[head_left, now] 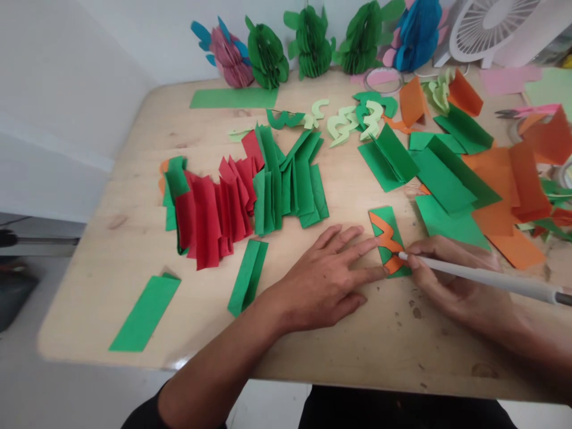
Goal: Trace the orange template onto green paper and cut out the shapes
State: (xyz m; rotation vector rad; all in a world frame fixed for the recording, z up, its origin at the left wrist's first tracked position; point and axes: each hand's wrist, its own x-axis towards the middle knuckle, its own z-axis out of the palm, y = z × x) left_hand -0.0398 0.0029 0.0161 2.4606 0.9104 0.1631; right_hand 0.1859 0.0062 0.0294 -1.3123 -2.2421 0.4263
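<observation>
The strip (391, 245) was orange, the slip (393, 223) beneath it green, the pen (482, 274) white with a dark end, the folded papers (208, 223) red, green and orange, the fan (497, 13) white, and the table (313, 360) pale tan, spotted with brown.

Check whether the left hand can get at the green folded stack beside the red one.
Likely yes: the left hand grips nothing, and nothing appears to stand between it and the green folded stack just beyond, though it is touching the orange cutout.
</observation>
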